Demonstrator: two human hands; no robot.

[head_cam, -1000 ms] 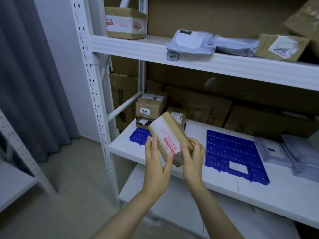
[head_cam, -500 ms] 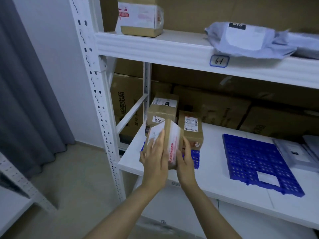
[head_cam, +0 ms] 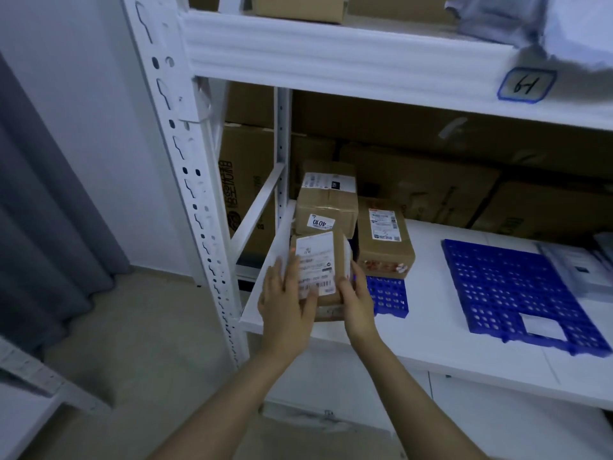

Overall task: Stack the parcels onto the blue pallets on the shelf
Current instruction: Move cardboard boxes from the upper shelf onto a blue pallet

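Observation:
A small brown parcel (head_cam: 320,260) with a white barcode label lies label-up over the front left of the left blue pallet (head_cam: 388,293). My left hand (head_cam: 287,300) holds its left side, fingers spread over the label. My right hand (head_cam: 356,302) grips its right side. Behind it a parcel marked 4010 (head_cam: 326,210) sits on top of another box. A flat labelled parcel (head_cam: 384,240) lies on the pallet to the right. A second blue pallet (head_cam: 517,293) lies further right with only a white slip on it.
Large cardboard cartons (head_cam: 418,187) line the back of the white shelf (head_cam: 431,340). Grey mailer bags (head_cam: 590,263) lie at the far right. The upper shelf (head_cam: 331,58) holds a box and a grey bag. A white upright (head_cam: 195,194) and grey curtain (head_cam: 39,210) stand left.
The parcel went from tilted in the air to flat and label-up, lowered over the left pallet. Both hands moved forward with it, and the view came closer to the shelf.

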